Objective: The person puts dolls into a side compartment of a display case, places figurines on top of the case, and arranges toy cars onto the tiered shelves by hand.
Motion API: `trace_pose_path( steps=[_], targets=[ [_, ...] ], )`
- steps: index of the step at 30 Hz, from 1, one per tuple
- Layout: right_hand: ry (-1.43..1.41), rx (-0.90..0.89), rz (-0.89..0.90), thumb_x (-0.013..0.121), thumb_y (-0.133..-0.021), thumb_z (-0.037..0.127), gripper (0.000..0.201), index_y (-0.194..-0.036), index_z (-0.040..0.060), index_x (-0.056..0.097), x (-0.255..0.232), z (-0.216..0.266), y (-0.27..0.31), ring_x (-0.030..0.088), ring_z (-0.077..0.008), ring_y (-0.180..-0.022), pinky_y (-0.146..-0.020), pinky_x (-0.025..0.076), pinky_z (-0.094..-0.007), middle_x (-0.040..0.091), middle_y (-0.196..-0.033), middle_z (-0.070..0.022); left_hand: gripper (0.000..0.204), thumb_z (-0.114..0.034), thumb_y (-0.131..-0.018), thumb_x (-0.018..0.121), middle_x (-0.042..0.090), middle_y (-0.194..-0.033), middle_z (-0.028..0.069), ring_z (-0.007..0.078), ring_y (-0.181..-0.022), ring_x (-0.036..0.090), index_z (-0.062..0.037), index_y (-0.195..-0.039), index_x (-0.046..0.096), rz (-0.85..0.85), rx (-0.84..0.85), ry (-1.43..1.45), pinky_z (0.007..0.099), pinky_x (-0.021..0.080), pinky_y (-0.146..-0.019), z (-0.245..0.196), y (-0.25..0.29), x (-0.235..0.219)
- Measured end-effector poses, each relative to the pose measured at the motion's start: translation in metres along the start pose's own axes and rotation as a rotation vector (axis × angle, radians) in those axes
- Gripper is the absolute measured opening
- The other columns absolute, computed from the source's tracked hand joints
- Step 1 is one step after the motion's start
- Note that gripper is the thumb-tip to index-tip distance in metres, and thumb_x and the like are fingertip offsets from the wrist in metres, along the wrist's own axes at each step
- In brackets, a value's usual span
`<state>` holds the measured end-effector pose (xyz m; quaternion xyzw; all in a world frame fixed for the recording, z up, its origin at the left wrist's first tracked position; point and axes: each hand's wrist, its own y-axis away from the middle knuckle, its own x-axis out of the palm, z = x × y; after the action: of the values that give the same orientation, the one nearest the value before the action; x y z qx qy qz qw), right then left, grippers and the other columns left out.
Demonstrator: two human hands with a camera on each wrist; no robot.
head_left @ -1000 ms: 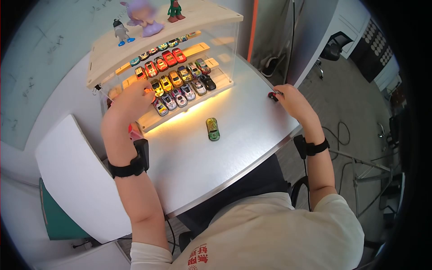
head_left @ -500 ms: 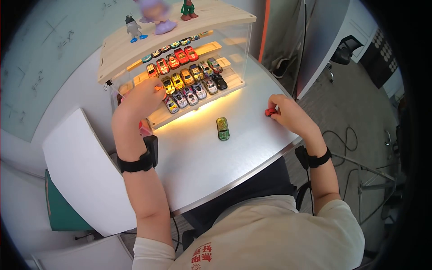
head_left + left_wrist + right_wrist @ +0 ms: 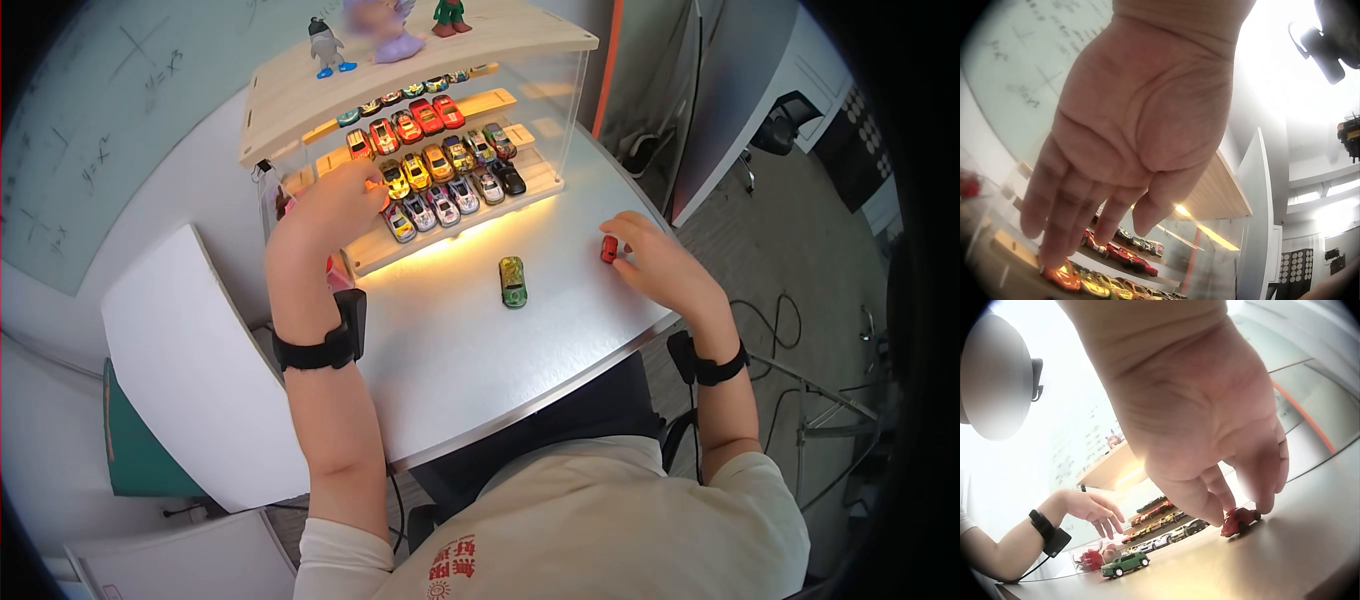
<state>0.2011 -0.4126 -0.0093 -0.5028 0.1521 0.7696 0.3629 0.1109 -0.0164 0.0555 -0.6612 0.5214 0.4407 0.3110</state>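
Observation:
My left hand (image 3: 345, 205) reaches into the display shelf (image 3: 375, 258). In the left wrist view its extended fingers hang over the row, a fingertip touching the orange car (image 3: 1065, 279). Beside that car stand yellow cars (image 3: 415, 171). My right hand (image 3: 672, 272) is low over the table's right side, thumb and fingers at opposite ends of a small red car (image 3: 609, 249). The right wrist view shows the red car (image 3: 1239, 522) pinched between the tips, at the tabletop. A green car (image 3: 512, 282) stands alone on the table between the hands.
Clear side panels and a wooden top (image 3: 500, 32) enclose the shelf, with several figurines on top. Several rows of toy cars fill it. A white board (image 3: 190, 370) leans at the table's left; the metal table's edge (image 3: 540, 404) runs near the body.
The head view has shifted, moving the scene rightward. The red car has turned in my right hand, whose fingers have spread slightly. My left hand stays at the orange car.

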Motion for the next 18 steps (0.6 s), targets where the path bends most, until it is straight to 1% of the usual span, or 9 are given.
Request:
trace_pose_path(
  steps=[2, 4, 6, 7, 9, 13, 15, 18],
  targets=[
    [-0.021, 0.039, 0.028, 0.066, -0.091, 0.003, 0.041, -0.132, 0.0002, 0.064, -0.009, 0.007, 0.003, 0.069, -0.0352, -0.102, -0.094, 0.055, -0.0414, 0.065, -0.127, -0.0161, 0.031, -0.020, -0.101, 0.057, 0.075, -0.112, 0.0227, 0.0353, -0.104, 0.074, -0.0001, -0.121, 0.070, 0.010, -0.005, 0.007, 0.0430, 0.056, -0.091, -0.002, 0.000, -0.003],
    [-0.032, 0.052, 0.036, 0.066, -0.091, 0.004, 0.042, -0.132, 0.0002, 0.064, -0.011, 0.008, 0.006, 0.069, -0.0349, -0.101, -0.093, 0.055, -0.0416, 0.066, -0.127, -0.0162, 0.032, -0.019, -0.100, 0.057, 0.075, -0.113, 0.0237, 0.0359, -0.105, 0.073, 0.0008, -0.121, 0.070, 0.021, -0.009, 0.013, 0.0437, 0.056, -0.092, 0.001, -0.002, -0.001],
    [-0.044, 0.064, 0.042, 0.067, -0.091, 0.004, 0.042, -0.132, 0.0003, 0.064, -0.012, 0.009, 0.007, 0.069, -0.0345, -0.100, -0.092, 0.056, -0.0419, 0.066, -0.126, -0.0162, 0.032, -0.018, -0.099, 0.060, 0.074, -0.112, 0.0266, 0.0381, -0.108, 0.073, 0.0026, -0.122, 0.068, -0.056, -0.004, -0.021, 0.0453, 0.057, -0.094, 0.008, -0.007, 0.004],
    [-0.051, 0.080, 0.072, 0.068, -0.090, 0.004, 0.042, -0.133, 0.0004, 0.064, -0.014, 0.009, 0.007, 0.070, -0.0337, -0.100, -0.091, 0.056, -0.0415, 0.066, -0.126, -0.0162, 0.032, -0.018, -0.099, 0.060, 0.074, -0.112, 0.0266, 0.0381, -0.108, 0.073, 0.0026, -0.122, 0.068, -0.058, -0.005, -0.023, 0.0453, 0.057, -0.094, 0.004, -0.007, 0.004],
    [-0.059, 0.092, 0.099, 0.068, -0.090, 0.005, 0.043, -0.133, 0.0006, 0.064, -0.015, 0.008, 0.007, 0.070, -0.0329, -0.100, -0.091, 0.056, -0.0412, 0.066, -0.126, -0.0162, 0.032, -0.019, -0.097, 0.064, 0.075, -0.110, 0.0279, 0.0407, -0.108, 0.073, 0.0043, -0.120, 0.066, -0.066, -0.041, -0.223, 0.0472, 0.058, -0.093, -0.006, -0.007, 0.008],
    [-0.083, 0.112, 0.093, 0.068, -0.090, 0.005, 0.041, -0.131, 0.0005, 0.065, -0.014, 0.008, 0.010, 0.071, -0.0312, -0.097, -0.090, 0.057, -0.0395, 0.068, -0.123, -0.0169, 0.032, -0.021, -0.095, 0.067, 0.076, -0.107, 0.0261, 0.0419, -0.106, 0.073, 0.0036, -0.116, 0.065, -0.124, -0.069, -0.265, 0.0479, 0.059, -0.091, 0.004, -0.025, 0.030],
    [-0.085, 0.117, 0.090, 0.068, -0.090, 0.005, 0.041, -0.131, 0.0003, 0.066, -0.014, 0.008, 0.011, 0.071, -0.0310, -0.097, -0.090, 0.057, -0.0392, 0.068, -0.123, -0.0169, 0.050, -0.034, -0.092, 0.078, 0.075, -0.109, 0.0273, 0.0421, -0.102, 0.074, 0.0059, -0.117, 0.063, -0.201, -0.076, -0.264, 0.0493, 0.058, -0.088, 0.008, -0.029, 0.038],
    [-0.105, 0.111, 0.077, 0.068, -0.090, 0.005, 0.040, -0.130, -0.0004, 0.066, -0.014, 0.006, 0.011, 0.072, -0.0307, -0.096, -0.090, 0.057, -0.0393, 0.068, -0.122, -0.0172, 0.053, -0.035, -0.090, 0.081, 0.075, -0.111, 0.0271, 0.0418, -0.105, 0.073, 0.0051, -0.118, 0.063, -0.177, -0.124, -0.285, 0.0483, 0.058, -0.090, -0.002, -0.024, 0.037]
  ],
)
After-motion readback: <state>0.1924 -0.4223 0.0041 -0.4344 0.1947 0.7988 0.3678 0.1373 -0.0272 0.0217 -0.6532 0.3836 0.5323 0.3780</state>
